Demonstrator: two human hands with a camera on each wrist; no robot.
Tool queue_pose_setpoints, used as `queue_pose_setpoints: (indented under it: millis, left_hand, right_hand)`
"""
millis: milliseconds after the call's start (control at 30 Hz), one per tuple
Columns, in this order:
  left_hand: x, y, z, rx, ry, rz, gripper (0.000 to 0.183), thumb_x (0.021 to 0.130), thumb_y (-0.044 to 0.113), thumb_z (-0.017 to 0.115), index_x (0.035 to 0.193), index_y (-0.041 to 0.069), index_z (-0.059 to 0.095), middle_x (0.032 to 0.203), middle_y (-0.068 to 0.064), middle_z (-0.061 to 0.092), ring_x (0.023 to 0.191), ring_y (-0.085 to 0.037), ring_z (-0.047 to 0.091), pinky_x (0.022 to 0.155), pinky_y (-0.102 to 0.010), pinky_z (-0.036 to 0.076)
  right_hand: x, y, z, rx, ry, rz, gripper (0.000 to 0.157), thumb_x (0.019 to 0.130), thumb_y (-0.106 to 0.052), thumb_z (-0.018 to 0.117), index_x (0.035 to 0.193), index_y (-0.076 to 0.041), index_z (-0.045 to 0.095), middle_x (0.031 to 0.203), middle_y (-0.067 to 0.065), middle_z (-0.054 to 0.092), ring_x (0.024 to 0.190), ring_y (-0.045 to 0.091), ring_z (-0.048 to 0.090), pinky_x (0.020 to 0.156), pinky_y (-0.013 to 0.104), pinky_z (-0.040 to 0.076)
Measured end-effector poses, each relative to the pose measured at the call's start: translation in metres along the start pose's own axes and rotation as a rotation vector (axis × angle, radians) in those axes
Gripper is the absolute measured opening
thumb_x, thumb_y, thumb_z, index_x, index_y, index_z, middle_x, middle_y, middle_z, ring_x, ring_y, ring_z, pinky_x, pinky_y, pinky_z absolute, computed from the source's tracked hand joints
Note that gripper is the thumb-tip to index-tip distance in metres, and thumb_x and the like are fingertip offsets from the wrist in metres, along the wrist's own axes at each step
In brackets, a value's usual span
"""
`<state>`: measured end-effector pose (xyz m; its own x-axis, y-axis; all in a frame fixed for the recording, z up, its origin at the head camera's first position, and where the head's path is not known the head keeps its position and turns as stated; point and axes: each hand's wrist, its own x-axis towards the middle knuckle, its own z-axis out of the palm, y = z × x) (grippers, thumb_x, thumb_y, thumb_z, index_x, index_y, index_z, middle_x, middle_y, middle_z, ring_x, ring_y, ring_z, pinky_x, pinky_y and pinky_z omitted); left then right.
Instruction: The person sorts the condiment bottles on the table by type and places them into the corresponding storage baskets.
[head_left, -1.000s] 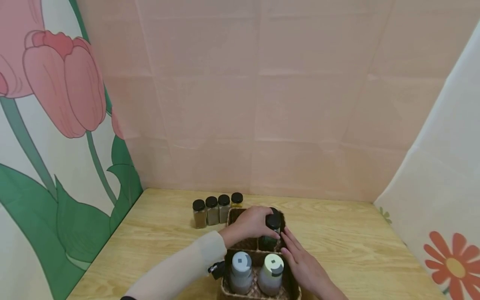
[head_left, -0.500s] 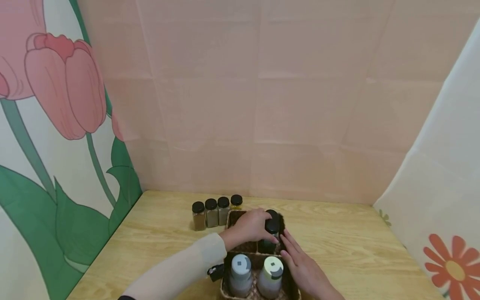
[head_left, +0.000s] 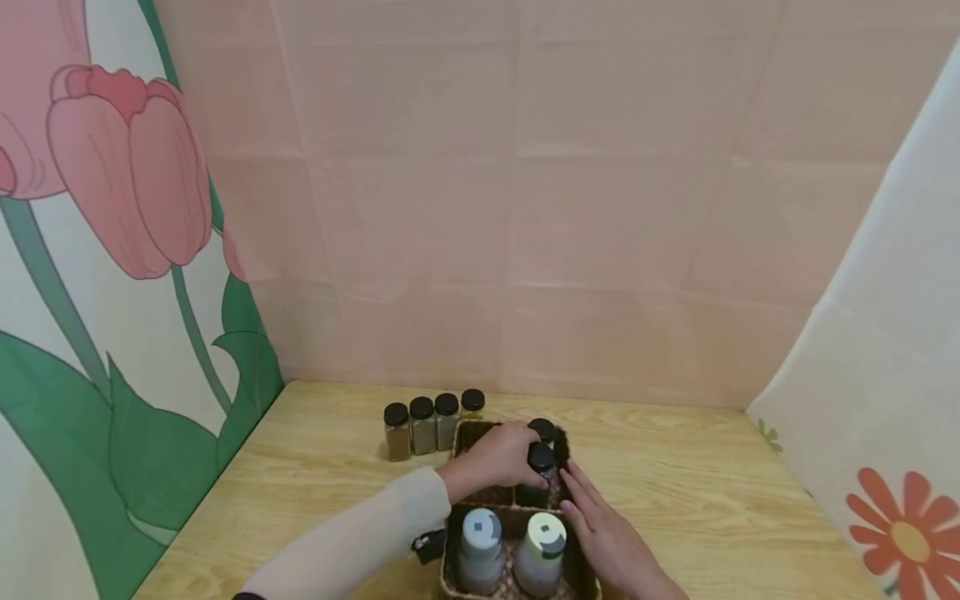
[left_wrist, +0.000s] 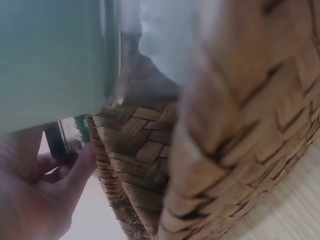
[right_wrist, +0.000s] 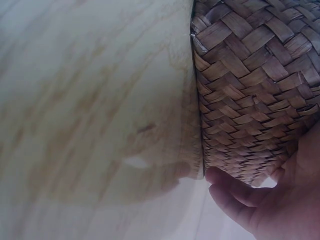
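In the head view, my left hand [head_left: 498, 456] grips a black-capped spice jar [head_left: 541, 457] by its top, down in the back right compartment of a brown woven basket [head_left: 480, 506]. Right behind it in that compartment shows another black-capped jar [head_left: 543, 429]. The left wrist view catches the fingers [left_wrist: 82, 167] around the glass jar [left_wrist: 57, 140], beyond the basket wall. My right hand [head_left: 609, 533] rests with fairly straight fingers against the basket's right outer side; the right wrist view shows its fingertips [right_wrist: 225, 182] along the weave [right_wrist: 255, 75].
Two larger bottles, one with a pale blue-grey cap [head_left: 482, 529] and one with a yellowish cap [head_left: 546, 533], stand in the basket's front part. Several black-capped spice jars [head_left: 423, 425] line up behind the basket's left side on the wooden table [head_left: 697, 475].
The gripped jar has come lower and slightly nearer the front of its compartment, uncovering more of the black cap behind it. My right hand has stayed at the basket's side.
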<state>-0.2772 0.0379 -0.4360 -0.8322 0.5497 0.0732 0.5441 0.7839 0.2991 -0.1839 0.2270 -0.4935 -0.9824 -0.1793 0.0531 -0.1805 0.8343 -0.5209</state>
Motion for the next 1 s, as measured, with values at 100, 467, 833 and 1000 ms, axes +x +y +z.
queue_pose_setpoints:
  millis: [100,467,833,1000]
  left_hand:
    - [0.001,0.000,0.001,0.001,0.002,0.005,0.056,0.074,0.045,0.090,0.117,0.013,0.073,0.103,0.003,0.067,0.084,-0.008,0.058,0.070,-0.019,0.050]
    - [-0.001,-0.003,0.011,0.003,0.036,0.017,0.056,0.076,0.049,0.087,0.119,0.015,0.073,0.110,0.002,0.068,0.095,-0.011,0.063,0.077,-0.022,0.053]
    - [-0.005,-0.006,-0.001,-0.053,0.022,0.000,0.056,0.079,0.049,0.085,0.121,0.015,0.070,0.114,0.003,0.071,0.102,-0.011,0.066,0.086,-0.025,0.055]
    - [-0.010,-0.014,-0.011,-0.167,0.006,0.025,0.053,0.079,0.044,0.086,0.120,0.015,0.069,0.109,0.005,0.070,0.086,-0.003,0.063,0.077,-0.022,0.054]
  right_hand:
    - [0.001,0.000,0.000,0.003,-0.008,0.010,0.068,0.106,-0.060,0.029,0.159,-0.018,0.035,0.169,-0.004,0.020,0.145,0.031,0.040,0.109,0.059,0.041]
    - [0.000,0.002,0.004,0.016,-0.019,0.029,0.055,0.109,-0.041,0.041,0.159,-0.018,0.037,0.169,-0.004,0.021,0.145,0.031,0.040,0.108,0.059,0.041]
    - [-0.001,-0.001,0.001,0.006,-0.005,0.016,0.056,0.109,-0.045,0.038,0.159,-0.019,0.036,0.169,-0.003,0.020,0.143,0.032,0.042,0.107,0.060,0.043]
    - [-0.001,-0.003,-0.002,-0.005,0.004,0.003,0.060,0.108,-0.052,0.033,0.159,-0.020,0.037,0.169,-0.003,0.020,0.141,0.035,0.045,0.105,0.061,0.044]
